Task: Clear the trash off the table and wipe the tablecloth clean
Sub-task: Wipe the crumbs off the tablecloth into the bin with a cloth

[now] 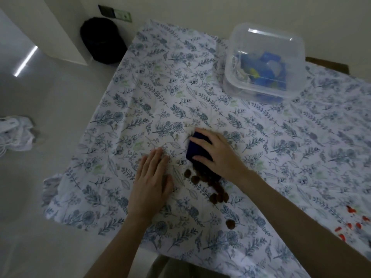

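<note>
A white tablecloth (180,93) with a blue leaf print covers the table. My right hand (218,155) presses a dark blue sponge (197,146) onto the cloth near the middle. Brown blotches (217,194) trail from under the sponge toward me, with one more brown spot (230,224) closer in. My left hand (153,181) lies flat on the cloth just left of the sponge, fingers together, holding nothing. Red specks (350,223) mark the cloth at the right edge.
A clear plastic tub (263,63) with blue and yellow items inside stands at the back right of the table. On the floor, a black bin (102,40) sits by the wall at the far left corner. A white crumpled bag (15,133) lies on the floor to the left.
</note>
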Demonstrator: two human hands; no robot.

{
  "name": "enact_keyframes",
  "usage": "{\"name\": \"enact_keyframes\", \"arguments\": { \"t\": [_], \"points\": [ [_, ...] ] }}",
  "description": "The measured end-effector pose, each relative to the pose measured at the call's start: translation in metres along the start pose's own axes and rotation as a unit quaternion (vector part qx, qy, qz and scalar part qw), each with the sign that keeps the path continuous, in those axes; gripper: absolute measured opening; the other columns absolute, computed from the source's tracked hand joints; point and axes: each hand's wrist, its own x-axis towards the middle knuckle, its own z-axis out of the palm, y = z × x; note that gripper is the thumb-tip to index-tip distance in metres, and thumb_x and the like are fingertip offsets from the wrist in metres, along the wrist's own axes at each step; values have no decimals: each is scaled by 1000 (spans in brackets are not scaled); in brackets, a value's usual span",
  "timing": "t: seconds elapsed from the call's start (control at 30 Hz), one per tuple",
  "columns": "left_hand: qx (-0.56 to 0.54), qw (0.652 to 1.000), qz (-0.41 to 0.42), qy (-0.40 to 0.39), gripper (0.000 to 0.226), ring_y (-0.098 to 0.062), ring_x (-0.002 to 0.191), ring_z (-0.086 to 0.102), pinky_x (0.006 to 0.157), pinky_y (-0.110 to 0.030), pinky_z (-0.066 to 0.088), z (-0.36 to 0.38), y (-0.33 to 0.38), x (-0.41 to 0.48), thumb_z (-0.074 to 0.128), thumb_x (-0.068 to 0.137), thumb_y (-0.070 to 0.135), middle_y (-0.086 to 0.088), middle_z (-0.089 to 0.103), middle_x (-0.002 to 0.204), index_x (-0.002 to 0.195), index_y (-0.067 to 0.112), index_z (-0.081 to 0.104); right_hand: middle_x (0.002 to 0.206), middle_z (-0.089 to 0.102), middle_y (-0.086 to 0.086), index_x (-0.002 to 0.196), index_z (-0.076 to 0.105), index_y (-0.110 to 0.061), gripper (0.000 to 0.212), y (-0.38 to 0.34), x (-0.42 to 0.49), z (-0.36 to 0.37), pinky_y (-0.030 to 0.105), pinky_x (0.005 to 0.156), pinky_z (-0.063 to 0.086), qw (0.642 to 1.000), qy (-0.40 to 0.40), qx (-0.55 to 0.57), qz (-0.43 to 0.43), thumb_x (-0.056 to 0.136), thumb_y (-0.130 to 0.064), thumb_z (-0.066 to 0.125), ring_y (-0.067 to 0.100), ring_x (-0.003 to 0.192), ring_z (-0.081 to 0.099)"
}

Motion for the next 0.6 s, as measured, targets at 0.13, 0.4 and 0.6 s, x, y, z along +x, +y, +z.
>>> {"name": "enact_keyframes", "arguments": {
  "t": [0.13,0.4,0.6],
  "points": [
    [0,1000,1,1,54,-17,149,13,123,-38,9,-3,1,0,31,98,38,-6,24,158,146,13,34,134,53,13,128,56,-11,44,16,1,-7,43,92,48,995,18,-100,10,90,-32,45,32,109,55],
    [-5,1000,12,5,55,-20,149,15,122,-43,14,1,-2,0,33,97,37,-8,26,157,145,11,34,139,48,14,134,49,-14,45,91,-65,-47,51,97,41,966,56,-144,209,90,-10,57,40,115,48],
    [-6,1000,16,7,55,-22,148,18,122,-46,17,2,-2,-1,33,97,37,-10,27,157,144,10,36,144,40,13,139,41,-15,44,101,-166,-55,50,99,39,955,69,-83,275,96,-24,47,40,118,45]
  ]
}}
